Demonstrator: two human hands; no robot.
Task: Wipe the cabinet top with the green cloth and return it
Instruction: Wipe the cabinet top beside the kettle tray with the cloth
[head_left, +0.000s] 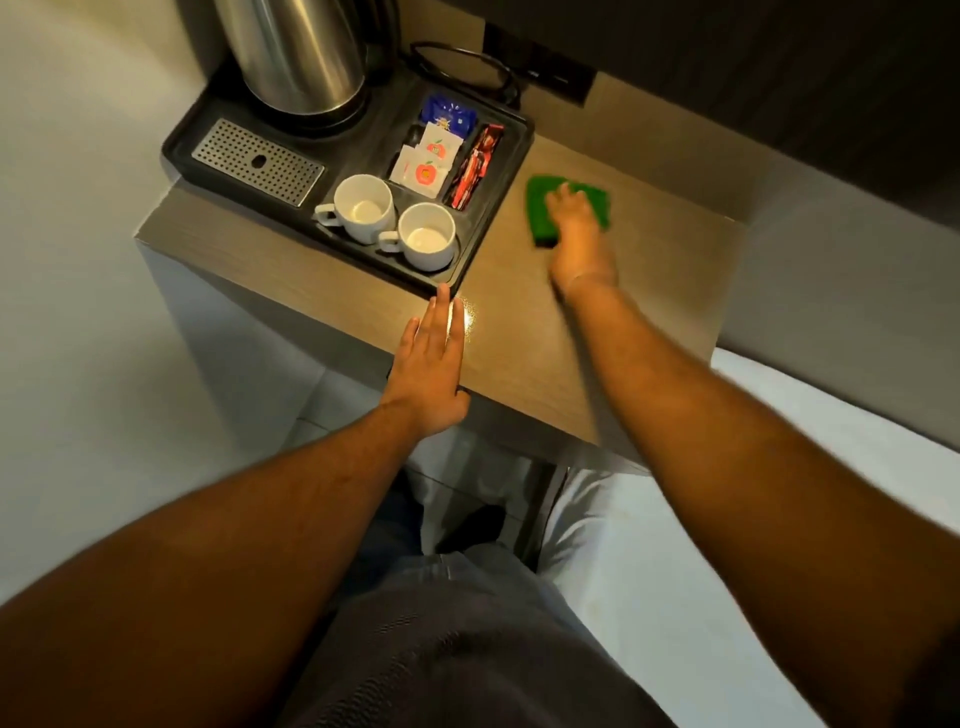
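1. Green cloth (540, 208) lies flat on the cabinet top (524, 353), directly under the palm and fingers of the right hand (579, 236); it shows past the fingertips on the far side and out to both sides of the hand, more of it on the side toward the tray.
2. That hand presses down on the cloth with its fingers spread rather than curled round it. It is blurred, so I cannot tell whether any fold is pinched; it reads as a flat press, not a closed hold.
3. The left hand (428, 371) is open and flat, holding nothing, its heel at the near edge of the top and its fingertips just short of the black tray's (498, 208) near corner. It is well apart from the cloth.
4. The right hand is plainly the nearer one.
5. The cloth's longer side seems to run across the line of the forearm, between the tray's edge and the open surface beyond.
6. Bare surface lies nearer than the grip and to its outer side; the tray, with two white cups (395, 221) and sachets, blocks the inner side. A stroke would likely be drawn back toward the body or swept outward.
7. Wiping looks to be underway; returning the cloth is not yet done.
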